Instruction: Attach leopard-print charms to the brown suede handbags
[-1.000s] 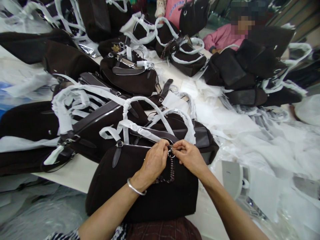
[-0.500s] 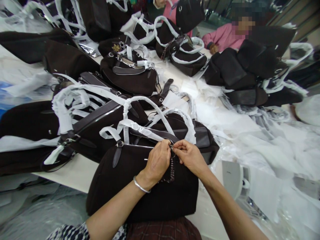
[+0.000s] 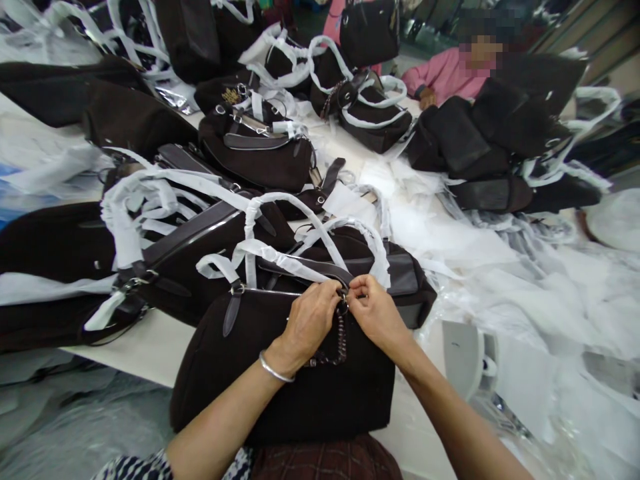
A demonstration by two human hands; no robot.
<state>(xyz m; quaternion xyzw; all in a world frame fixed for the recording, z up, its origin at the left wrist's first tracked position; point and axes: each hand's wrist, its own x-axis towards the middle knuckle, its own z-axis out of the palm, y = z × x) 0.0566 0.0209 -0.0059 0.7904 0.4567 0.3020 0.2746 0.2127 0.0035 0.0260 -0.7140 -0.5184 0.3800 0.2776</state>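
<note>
A dark brown bag [image 3: 345,400] lies at the near edge of the bench [image 3: 145,350], where the left hand [image 3: 313,320] and right hand [image 3: 375,310] meet at its top right corner, the fingers of both pinched around a small metal ring [image 3: 343,303] above a hanging braided chain [image 3: 342,337]. Other dark bags [image 3: 270,167] with white-wrapped handles [image 3: 125,240] crowd close behind, leaving little room that way. Bare bench shows as a narrow strip along the near edge leftward and a small patch beside the bag's right side, with loose white wrapping [image 3: 500,273] spread beyond.
</note>
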